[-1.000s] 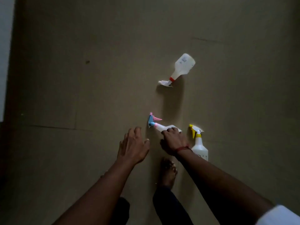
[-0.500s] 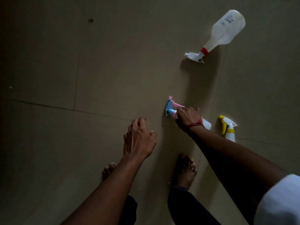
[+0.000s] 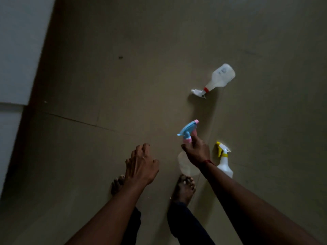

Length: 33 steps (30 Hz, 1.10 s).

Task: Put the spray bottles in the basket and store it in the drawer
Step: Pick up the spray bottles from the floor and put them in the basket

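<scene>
Plastic feel: the blue and pink spray bottle (image 3: 188, 131) looks light and hard, maybe a bit slippery, so the thin neck under the trigger is a good place to take it.
Right hand: the right hand (image 3: 197, 152) is wrapped around that neck, just under the pink ring, and lifts the bottle off the floor (image 3: 106, 85).
Left hand: the left hand (image 3: 141, 163) holds nothing; its fingers are loosely curled above the floor.
Which way it points: the blue top is up and away from the person, and the nozzle points left. The clear round body hangs down near the bare foot (image 3: 184, 188). Its long line runs from the foot toward the far end of the floor.
Yellow-top bottle (image 3: 223, 161): it is just right of the right hand, yellow top pointing away from the person. I cannot tell if it stands or lies.
Red-ring bottle (image 3: 215, 80): it lies on its side farther off, with the nozzle low and left and the fat end up and right.
Basket and drawer: not seen here.
Care: I think a full bottle could swing, so a firm hold helps.
</scene>
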Each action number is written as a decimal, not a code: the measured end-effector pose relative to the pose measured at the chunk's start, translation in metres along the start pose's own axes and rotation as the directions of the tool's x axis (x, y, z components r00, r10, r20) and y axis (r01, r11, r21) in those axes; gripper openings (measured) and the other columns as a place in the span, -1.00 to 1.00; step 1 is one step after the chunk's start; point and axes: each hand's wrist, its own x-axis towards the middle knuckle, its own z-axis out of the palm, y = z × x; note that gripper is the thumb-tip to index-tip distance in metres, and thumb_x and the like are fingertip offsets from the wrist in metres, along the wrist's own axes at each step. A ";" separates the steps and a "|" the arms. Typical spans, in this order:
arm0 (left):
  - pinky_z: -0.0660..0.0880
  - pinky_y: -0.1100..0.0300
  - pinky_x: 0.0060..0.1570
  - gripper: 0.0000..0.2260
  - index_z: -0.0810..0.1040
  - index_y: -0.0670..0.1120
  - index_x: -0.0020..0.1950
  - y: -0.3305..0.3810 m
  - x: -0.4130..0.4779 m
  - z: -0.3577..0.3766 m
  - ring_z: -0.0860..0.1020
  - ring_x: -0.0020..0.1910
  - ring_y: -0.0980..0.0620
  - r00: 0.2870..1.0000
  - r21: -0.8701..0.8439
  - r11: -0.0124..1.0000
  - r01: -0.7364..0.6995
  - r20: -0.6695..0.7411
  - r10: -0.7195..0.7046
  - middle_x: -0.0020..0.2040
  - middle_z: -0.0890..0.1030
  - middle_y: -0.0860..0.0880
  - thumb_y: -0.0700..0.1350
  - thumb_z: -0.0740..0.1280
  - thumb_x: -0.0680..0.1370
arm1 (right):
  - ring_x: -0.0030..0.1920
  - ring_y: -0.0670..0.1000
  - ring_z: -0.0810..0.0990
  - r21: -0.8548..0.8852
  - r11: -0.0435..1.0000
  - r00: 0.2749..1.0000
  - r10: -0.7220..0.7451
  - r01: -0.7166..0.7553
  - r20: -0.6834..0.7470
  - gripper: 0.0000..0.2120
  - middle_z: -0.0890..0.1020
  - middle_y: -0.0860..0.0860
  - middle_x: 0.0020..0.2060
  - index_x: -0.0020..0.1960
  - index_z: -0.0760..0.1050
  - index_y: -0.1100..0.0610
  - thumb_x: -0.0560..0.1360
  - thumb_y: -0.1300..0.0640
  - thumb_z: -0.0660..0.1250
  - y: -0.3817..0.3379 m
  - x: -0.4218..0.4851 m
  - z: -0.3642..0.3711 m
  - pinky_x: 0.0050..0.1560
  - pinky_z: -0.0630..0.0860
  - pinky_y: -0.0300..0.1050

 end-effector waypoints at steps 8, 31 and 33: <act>0.39 -0.08 0.18 -0.44 0.20 -0.04 0.43 -0.020 -0.083 -0.159 0.41 0.27 -0.18 0.980 -0.079 0.994 0.070 -0.179 -0.083 0.36 0.37 -0.15 0.07 0.22 0.48 | -0.12 0.07 0.65 0.392 0.911 0.991 0.135 -0.129 0.011 -0.81 0.67 -0.02 -0.20 0.01 0.59 0.04 0.40 0.12 0.44 -0.139 -0.097 -0.065 -0.12 0.53 -0.09; 0.42 -0.04 0.22 -0.38 0.10 -0.09 0.51 -0.332 -0.363 -0.419 0.43 0.31 -0.18 0.666 -0.734 0.632 0.250 -0.344 -0.662 0.39 0.39 -0.18 0.02 0.27 0.52 | 0.09 0.08 0.59 -0.102 0.786 0.762 -0.546 0.610 0.347 -0.72 0.67 0.10 0.09 0.14 0.55 0.15 0.45 0.12 0.44 -0.605 -0.375 0.061 -0.01 0.39 -0.14; 0.44 -0.05 0.22 -0.38 0.08 -0.08 0.51 -0.355 -0.377 -0.423 0.44 0.30 -0.17 0.635 -0.782 0.566 0.261 -0.303 -0.711 0.39 0.39 -0.16 0.02 0.27 0.53 | 0.11 0.09 0.59 -0.080 0.776 0.746 -0.566 0.626 0.350 -0.74 0.67 0.09 0.09 0.10 0.58 0.16 0.43 0.14 0.46 -0.629 -0.395 0.084 0.01 0.39 -0.13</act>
